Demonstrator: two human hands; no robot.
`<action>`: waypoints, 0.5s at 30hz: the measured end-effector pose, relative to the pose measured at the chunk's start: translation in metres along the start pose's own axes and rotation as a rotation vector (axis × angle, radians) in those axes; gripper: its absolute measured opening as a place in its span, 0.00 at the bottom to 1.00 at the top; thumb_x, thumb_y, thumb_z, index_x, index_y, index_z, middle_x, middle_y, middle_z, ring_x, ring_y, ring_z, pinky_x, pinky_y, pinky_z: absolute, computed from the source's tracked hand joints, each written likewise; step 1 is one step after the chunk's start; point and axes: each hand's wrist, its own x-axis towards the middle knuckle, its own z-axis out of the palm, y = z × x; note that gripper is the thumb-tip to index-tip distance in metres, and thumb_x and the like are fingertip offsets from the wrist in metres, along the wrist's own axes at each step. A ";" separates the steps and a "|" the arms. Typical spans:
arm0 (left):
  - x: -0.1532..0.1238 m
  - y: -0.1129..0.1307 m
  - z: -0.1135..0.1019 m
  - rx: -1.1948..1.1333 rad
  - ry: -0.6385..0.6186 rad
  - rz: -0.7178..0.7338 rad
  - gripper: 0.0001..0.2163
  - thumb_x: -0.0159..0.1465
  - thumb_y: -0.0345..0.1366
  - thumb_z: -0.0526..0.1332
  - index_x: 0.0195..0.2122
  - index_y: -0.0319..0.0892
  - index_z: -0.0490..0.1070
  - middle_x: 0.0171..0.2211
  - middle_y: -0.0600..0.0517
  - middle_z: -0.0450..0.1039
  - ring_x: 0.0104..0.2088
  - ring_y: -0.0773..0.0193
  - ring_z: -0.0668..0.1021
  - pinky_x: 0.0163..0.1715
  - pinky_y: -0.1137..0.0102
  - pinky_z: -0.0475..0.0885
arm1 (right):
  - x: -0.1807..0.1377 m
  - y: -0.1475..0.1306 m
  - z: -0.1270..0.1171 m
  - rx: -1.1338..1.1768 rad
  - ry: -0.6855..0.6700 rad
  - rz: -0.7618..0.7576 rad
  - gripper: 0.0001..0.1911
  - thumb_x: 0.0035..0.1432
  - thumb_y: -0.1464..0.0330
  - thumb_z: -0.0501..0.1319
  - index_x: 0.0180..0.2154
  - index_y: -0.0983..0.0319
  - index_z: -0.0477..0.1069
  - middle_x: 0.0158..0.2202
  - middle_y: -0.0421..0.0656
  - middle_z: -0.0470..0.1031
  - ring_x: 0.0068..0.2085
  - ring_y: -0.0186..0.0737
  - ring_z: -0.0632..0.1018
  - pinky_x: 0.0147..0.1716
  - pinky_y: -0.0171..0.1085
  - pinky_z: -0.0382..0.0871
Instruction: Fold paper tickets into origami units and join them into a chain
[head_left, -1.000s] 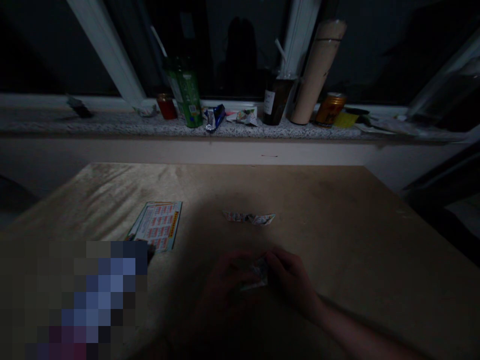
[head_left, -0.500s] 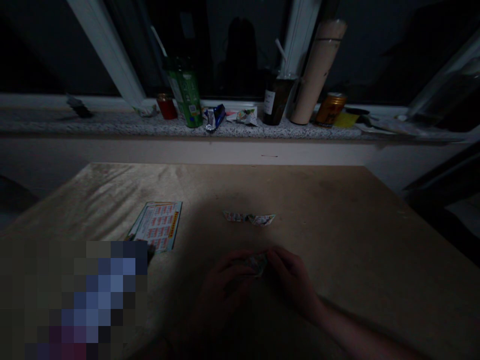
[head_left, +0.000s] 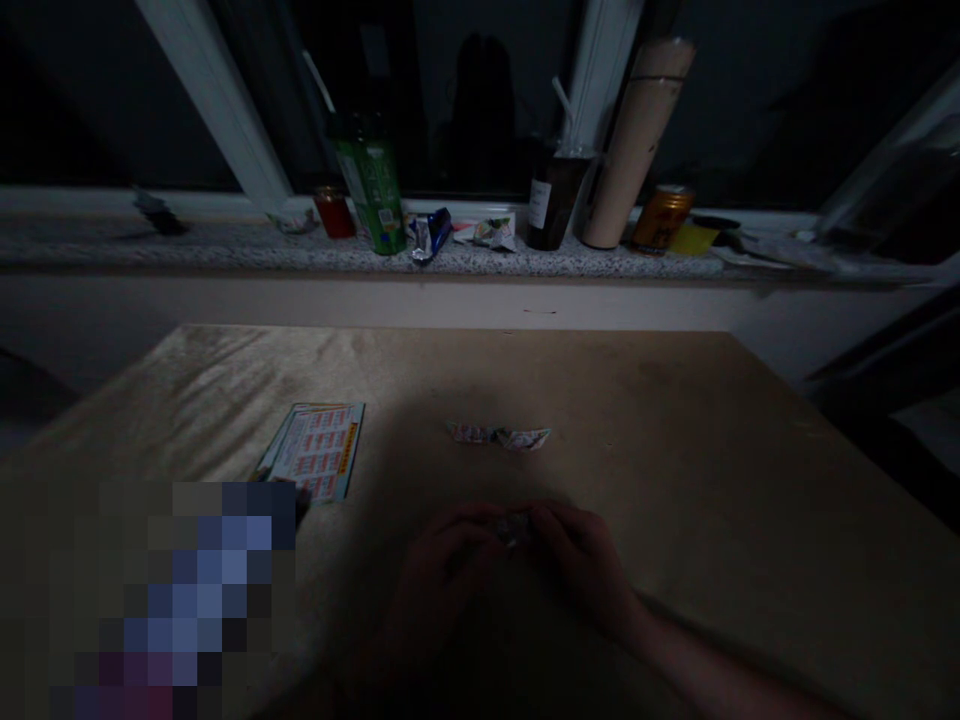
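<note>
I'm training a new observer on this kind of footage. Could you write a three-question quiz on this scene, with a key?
1. True or false: the left hand and the right hand are spread wide apart.
2. On the windowsill, what stands between the dark cup and the orange can?
3. On the table, where do the printed cards lie from the narrow paper strip? a) left b) right c) on top of it

Key
1. False; they are close together at a small piece too dim to identify.
2. A tall, light-coloured flask.
3. a
</note>
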 end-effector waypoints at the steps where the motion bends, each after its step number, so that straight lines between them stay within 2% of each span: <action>1: 0.001 0.001 0.000 -0.007 0.018 -0.023 0.06 0.60 0.31 0.58 0.30 0.46 0.74 0.42 0.54 0.74 0.43 0.63 0.75 0.46 0.70 0.67 | 0.000 0.000 0.000 -0.003 0.009 0.009 0.18 0.60 0.59 0.53 0.36 0.63 0.77 0.30 0.44 0.78 0.32 0.40 0.77 0.32 0.34 0.69; 6: 0.002 0.000 -0.002 -0.075 0.047 -0.084 0.03 0.58 0.33 0.60 0.31 0.45 0.74 0.43 0.53 0.74 0.43 0.61 0.75 0.46 0.68 0.68 | 0.000 0.000 0.000 -0.017 0.056 0.039 0.19 0.59 0.58 0.53 0.35 0.64 0.77 0.29 0.45 0.78 0.31 0.40 0.77 0.30 0.33 0.69; 15: 0.002 -0.005 0.000 -0.039 -0.055 0.044 0.04 0.57 0.33 0.63 0.34 0.46 0.75 0.46 0.51 0.71 0.46 0.60 0.73 0.49 0.65 0.67 | 0.000 -0.002 0.000 -0.023 0.048 0.026 0.19 0.58 0.58 0.54 0.35 0.62 0.77 0.29 0.44 0.78 0.32 0.41 0.77 0.31 0.35 0.69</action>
